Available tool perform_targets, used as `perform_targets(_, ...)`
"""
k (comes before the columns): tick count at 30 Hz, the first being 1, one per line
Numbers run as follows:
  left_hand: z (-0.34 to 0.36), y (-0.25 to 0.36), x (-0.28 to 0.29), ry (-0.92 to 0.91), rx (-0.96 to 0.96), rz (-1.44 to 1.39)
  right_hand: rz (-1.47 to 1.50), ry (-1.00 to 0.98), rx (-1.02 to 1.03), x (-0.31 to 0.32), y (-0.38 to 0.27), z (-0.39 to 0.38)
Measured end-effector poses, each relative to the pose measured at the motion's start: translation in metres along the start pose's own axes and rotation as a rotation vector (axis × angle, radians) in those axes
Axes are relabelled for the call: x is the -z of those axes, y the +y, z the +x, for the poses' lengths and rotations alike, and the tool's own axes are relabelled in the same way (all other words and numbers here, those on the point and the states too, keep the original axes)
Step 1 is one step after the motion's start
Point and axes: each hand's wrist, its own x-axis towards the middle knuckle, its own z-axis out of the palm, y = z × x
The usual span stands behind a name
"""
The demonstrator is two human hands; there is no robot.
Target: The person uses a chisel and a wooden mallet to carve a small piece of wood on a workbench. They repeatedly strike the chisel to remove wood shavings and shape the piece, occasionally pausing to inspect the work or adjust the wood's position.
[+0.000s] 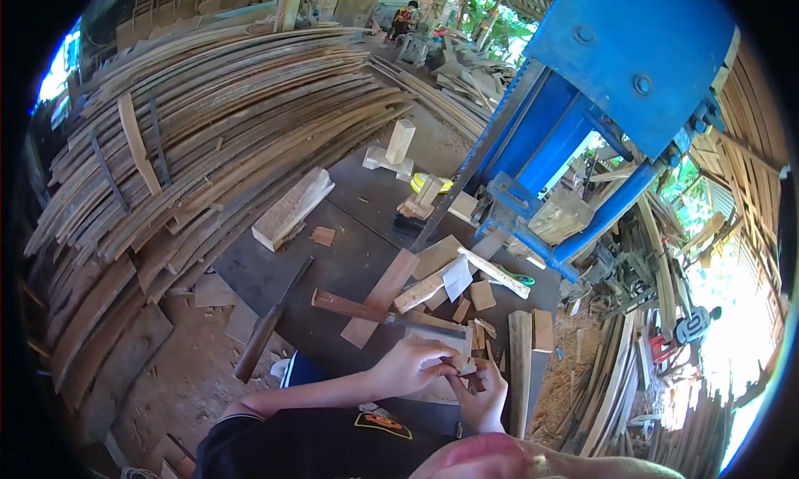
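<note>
My left hand (409,369) and my right hand (483,398) meet over the near edge of a dark work table (349,229). Both are closed, fingertips pinching a small flat greyish-brown piece (468,367); its kind is not clear, as the fingers cover part of it. Just beyond the left hand lies a chisel-like tool with a wooden handle (337,304), its metal blade pointing right across the wood pieces. Further left, a long dark-bladed tool with a wooden handle (258,346) juts over the table's edge.
A tall blue band saw (616,54) rises at the far right of the table. Wooden blocks, offcuts and a thick beam (291,208) lie about. Long planks (250,121) are stacked on the left. A person (404,19) sits far back.
</note>
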Motion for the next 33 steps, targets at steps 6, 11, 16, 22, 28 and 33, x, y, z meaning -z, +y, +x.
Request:
perform_targets(6,-0.001,0.015,0.012,0.064,0.019,0.078,0.091,0.055,0.048,-0.019,-0.023,0.009)
perform_targets(11,0.008,0.015,0.002,0.076,0.04,0.053,0.113,0.123,0.091,-0.015,-0.014,0.009)
perform_targets(16,0.022,0.006,-0.007,0.019,0.011,-0.026,0.086,0.17,0.093,-0.007,-0.016,0.008)
perform_targets(22,0.021,0.003,-0.023,-0.2,0.182,-0.124,0.073,0.074,-0.069,0.021,-0.019,-0.008)
perform_targets(28,0.01,-0.008,-0.034,-0.267,0.285,-0.133,0.115,0.134,-0.089,0.022,-0.012,-0.018)
perform_targets(33,0.003,-0.009,-0.02,-0.313,0.325,-0.079,0.304,-0.001,-0.174,0.028,-0.021,-0.018)
